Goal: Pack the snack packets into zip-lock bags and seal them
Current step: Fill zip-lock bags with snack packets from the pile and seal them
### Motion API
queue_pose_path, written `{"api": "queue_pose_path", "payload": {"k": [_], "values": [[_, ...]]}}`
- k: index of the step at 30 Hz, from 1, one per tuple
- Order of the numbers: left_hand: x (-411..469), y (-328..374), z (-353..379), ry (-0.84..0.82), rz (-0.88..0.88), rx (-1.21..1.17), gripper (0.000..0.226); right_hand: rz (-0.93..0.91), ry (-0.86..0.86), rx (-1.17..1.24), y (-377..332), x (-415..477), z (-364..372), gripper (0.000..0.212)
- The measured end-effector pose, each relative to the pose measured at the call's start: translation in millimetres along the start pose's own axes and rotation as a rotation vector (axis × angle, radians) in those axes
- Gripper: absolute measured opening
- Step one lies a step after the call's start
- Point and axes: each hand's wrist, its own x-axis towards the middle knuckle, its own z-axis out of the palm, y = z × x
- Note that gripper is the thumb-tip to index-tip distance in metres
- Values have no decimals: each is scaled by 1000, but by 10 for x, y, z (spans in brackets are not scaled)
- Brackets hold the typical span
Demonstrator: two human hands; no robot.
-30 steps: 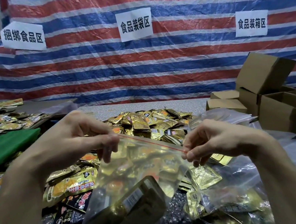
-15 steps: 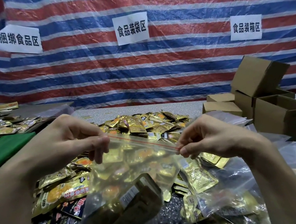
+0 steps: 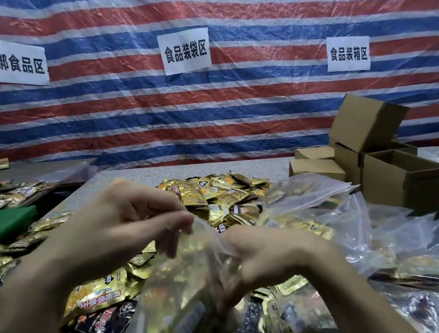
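Head view, the only one.

- Snack packets [image 3: 217,195]: a gold heap at the centre of the table [image 3: 140,178], with more strewn towards its left edge.
- Zip-lock bag [image 3: 175,301]: clear and filled with packets, it is held up over the near edge of the table between both hands.
- Left hand [image 3: 120,238]: its fingers are curled and pinch the bag's top edge.
- Right hand [image 3: 271,255]: close beside the left, with fingers curled on the same edge. Blur hides the finer grip.
- Spare bags [image 3: 311,195]: clear, lying just right of the heap.
- Cardboard boxes [image 3: 396,174]: stacked at the far right corner.

The step in hand looks like closing the filled bag, though whether the strip is fully shut cannot be told. The next move calls for a firm pinch run along the whole strip, with no packet corner caught in it.
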Motion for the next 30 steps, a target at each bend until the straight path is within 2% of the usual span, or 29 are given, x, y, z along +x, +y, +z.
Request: {"api": "queue_pose_path", "payload": {"k": [3,5,7,9,12,16,20,22,23,25,27,30], "values": [[49,37,76,-28,-22,5,22,17,57,20,-25,-73,-48,12],[81,69,139,-31,-17,30,31,48,100,102,-57,-175,-125,16],[117,84,204,12,-11,52,36,96,156,52,-81,-282,-236,19],[156,70,263,82,-24,91,41,166,231,-36,-77,-399,-392,17],[221,57,393,125,-60,173,47,340,372,-13,-33,-590,-732,16],[295,106,675,59,-47,223,68,482,748,-135,145,-825,-1166,11],[296,146,883,16,20,212,58,579,1258,-217,492,-973,-1529,16],[298,177,954,23,48,218,54,583,1401,-348,706,-963,-1622,21],[302,197,984,38,65,220,52,562,1417,-373,807,-944,-1623,20],[307,252,1028,75,94,207,55,590,1333,-338,1038,-892,-1539,14],[306,294,1045,107,104,189,56,708,1152,-245,1295,-862,-1364,8],[298,319,1044,131,108,154,53,884,907,-135,1582,-851,-1100,12]]}}
